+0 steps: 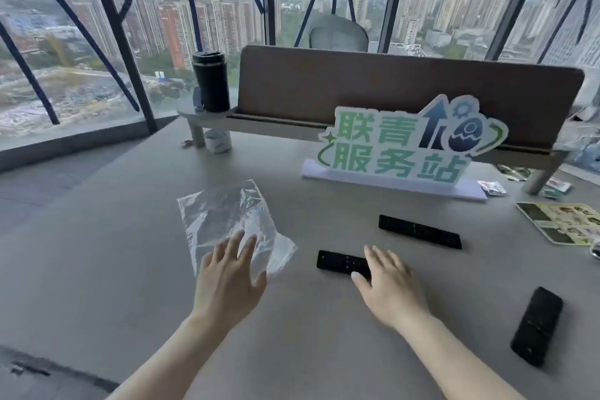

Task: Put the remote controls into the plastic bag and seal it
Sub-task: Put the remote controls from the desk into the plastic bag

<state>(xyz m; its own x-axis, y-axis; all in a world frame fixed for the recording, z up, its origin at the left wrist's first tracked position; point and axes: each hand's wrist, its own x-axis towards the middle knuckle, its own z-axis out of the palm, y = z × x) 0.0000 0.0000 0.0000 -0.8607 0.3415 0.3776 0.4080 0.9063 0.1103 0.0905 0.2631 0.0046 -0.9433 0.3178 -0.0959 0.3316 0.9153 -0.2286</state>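
A clear, crinkled plastic bag [227,221] lies flat on the grey table [113,253]. My left hand [230,276] hovers over its near edge, fingers spread, holding nothing. Three black remote controls lie to the right. The middle remote [341,263] is partly under my right hand [389,286], whose spread fingers rest over its right end; no grip is closed on it. A longer remote [419,231] lies farther back. A third remote [536,325] lies alone near the right front.
A green-and-white sign on a white base [406,153] stands behind the remotes. A low shelf carries a black tumbler [211,81] and a brown divider panel [389,91]. A printed card [561,222] and small packets lie at right.
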